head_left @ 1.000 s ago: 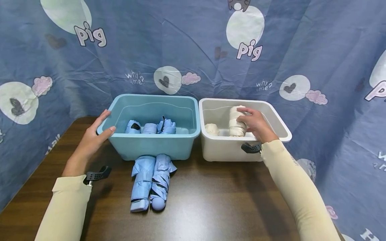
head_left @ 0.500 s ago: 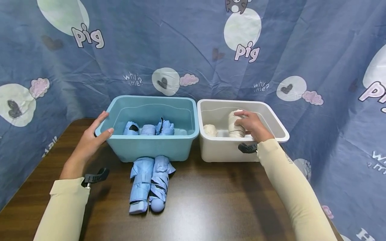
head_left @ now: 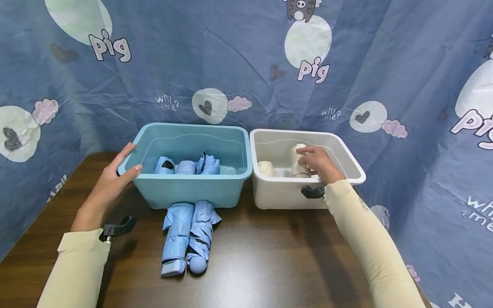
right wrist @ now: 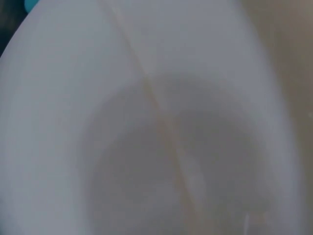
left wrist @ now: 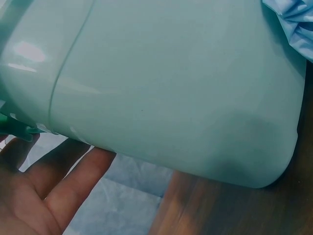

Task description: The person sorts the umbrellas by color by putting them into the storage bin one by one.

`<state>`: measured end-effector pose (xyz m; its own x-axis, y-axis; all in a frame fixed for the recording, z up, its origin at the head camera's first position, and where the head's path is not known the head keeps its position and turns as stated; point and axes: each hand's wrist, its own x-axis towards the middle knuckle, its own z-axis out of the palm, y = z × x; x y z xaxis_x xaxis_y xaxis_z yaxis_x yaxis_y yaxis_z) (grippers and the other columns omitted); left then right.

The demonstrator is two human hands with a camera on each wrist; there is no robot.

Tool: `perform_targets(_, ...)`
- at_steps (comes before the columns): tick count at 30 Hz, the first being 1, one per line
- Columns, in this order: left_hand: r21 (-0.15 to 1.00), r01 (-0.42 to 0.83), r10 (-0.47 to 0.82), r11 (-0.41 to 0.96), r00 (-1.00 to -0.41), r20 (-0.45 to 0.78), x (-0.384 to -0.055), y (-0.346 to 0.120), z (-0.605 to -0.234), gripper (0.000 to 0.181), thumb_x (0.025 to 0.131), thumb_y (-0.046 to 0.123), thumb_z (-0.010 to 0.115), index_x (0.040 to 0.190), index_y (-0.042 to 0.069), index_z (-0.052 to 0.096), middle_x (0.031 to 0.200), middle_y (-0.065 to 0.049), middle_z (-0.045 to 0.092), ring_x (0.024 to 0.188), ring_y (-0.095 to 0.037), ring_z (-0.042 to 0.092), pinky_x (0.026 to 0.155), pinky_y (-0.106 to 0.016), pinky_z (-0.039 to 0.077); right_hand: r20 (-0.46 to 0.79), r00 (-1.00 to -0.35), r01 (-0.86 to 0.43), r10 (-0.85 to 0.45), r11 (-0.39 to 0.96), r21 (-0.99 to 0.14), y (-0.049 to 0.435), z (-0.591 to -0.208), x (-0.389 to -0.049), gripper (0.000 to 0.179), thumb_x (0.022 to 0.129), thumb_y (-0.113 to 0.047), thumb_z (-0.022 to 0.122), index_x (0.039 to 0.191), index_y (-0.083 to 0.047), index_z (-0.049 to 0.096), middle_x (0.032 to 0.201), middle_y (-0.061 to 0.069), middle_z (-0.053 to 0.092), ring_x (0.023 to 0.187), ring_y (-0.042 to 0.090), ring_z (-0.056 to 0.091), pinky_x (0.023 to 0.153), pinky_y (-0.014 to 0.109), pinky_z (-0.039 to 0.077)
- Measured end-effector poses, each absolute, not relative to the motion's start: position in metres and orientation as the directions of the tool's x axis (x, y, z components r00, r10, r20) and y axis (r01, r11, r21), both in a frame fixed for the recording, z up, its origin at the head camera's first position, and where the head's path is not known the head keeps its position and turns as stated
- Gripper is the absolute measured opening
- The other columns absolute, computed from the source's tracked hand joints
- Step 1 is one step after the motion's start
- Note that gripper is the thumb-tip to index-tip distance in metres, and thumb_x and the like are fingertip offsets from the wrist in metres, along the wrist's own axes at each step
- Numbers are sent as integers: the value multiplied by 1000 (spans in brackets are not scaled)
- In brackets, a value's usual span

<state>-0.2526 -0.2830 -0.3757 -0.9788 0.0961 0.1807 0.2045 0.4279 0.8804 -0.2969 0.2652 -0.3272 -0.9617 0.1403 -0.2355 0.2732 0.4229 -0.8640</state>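
Observation:
My right hand [head_left: 317, 161] grips a cream folded umbrella [head_left: 298, 160] inside the white bin [head_left: 285, 194]. The umbrella stands nearly upright, its lower end hidden behind the bin's front rim. To its left in that bin lies another cream wrapped bundle [head_left: 266, 168]. My left hand [head_left: 111, 182] rests at the left corner of the teal bin [head_left: 192, 192], thumb by the front rim. In the left wrist view, straight fingers [left wrist: 80, 183] touch the bin's outer wall. Three blue folded umbrellas [head_left: 186, 167] sit in the teal bin. The right wrist view shows only the white bin's blurred wall [right wrist: 58, 147].
Two blue folded umbrellas [head_left: 178, 235] lie side by side on the dark wooden table [head_left: 269, 265], in front of the teal bin. The two bins stand side by side against a blue printed curtain [head_left: 231, 55].
My right hand has lowered the cream umbrella a little deeper into the white bin. The left hand stays at the teal bin's corner. The head view has shifted slightly.

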Motion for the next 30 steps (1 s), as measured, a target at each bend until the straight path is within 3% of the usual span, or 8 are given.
perform_targets(6,876,220,103,430,-976,194,-251,-285,-375,69,96,36,55,155,32,19,160,15,6,145,-33,9,106,-67,17,-214,-963,260,162,357,-897,263,-327,-298,47,93,-9,59,139,-9,53,143,14,47,131,34,42,96,44,47)
perform_targets(20,876,221,90,428,-975,202,-253,-284,-377,70,95,37,56,155,32,20,161,13,7,145,-32,9,107,-67,16,-197,-974,222,110,314,-923,263,-322,-295,50,93,-12,60,141,-6,49,143,15,46,130,36,42,99,47,45)
perform_targets(30,883,242,103,402,-970,219,-251,-285,-379,71,96,32,55,156,23,18,162,2,5,144,-37,9,106,-69,15,-147,-983,171,113,252,-953,260,-317,-282,45,95,-19,61,138,-9,53,140,14,50,127,32,46,98,43,46)
